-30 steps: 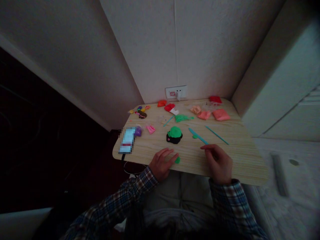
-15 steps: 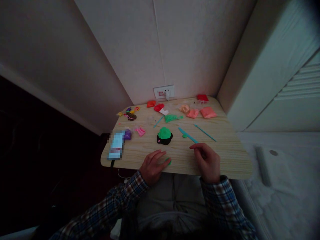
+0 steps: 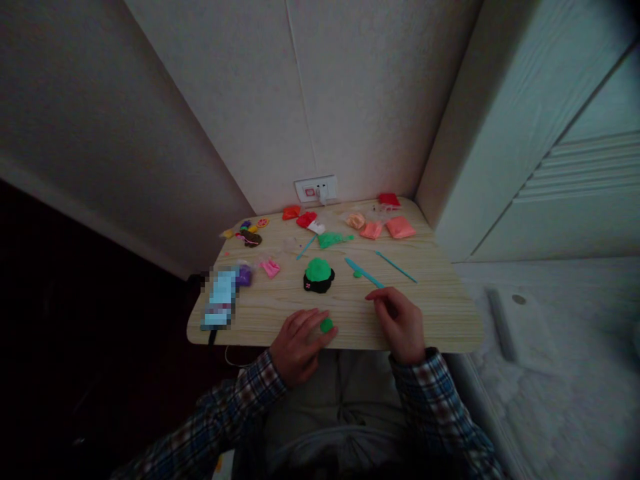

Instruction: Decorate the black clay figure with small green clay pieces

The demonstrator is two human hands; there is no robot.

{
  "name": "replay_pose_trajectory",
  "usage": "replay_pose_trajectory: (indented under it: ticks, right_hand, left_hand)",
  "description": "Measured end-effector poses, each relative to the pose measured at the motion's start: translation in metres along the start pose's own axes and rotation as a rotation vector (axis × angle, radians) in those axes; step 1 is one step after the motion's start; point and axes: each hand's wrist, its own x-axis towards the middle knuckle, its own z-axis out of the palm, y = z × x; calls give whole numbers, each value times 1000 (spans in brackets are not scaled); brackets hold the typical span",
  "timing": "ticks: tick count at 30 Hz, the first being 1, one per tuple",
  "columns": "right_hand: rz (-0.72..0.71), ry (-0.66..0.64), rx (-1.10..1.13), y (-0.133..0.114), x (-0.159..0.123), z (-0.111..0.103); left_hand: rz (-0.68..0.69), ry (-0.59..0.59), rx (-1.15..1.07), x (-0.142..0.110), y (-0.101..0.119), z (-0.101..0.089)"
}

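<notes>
My left hand rests near the table's front edge, fingers stretched and spread. A small flat piece of green clay shows between its thumb and fingertips; whether it is gripped is unclear. My right hand is curled, its thumb and index finger close together, hiding whatever they may hold. Just beyond it lies a blue modelling knife, its near end partly behind the knuckles. Beside the blade is a green bit of clay. Between and beyond both hands sits a clay cap with green crown and black brim.
A phone lies at the left edge. Pink clay, a green clay bag and salmon packets lie farther back. Thin blue tools rest on the table. A wall socket is behind.
The whole view has shifted, moving the table slightly left. More of the green clay piece shows between my left thumb and fingers. My right hand keeps its curled pose near the knife.
</notes>
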Motion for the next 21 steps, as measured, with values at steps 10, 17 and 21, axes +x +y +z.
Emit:
replay_pose_trajectory:
  ticks: [10,17,21]
  right_hand:
    - [-28,-5,-35,-1,2,1]
    - [-46,-18,-81,2,3,2]
    - [-52,-5,-96,3,2,3]
  left_hand:
    - [-30,0,3,-2,-3,5]
    - [-37,-27,-65,-2,-2,1]
    - [-99,54,-235,1,-7,-2]
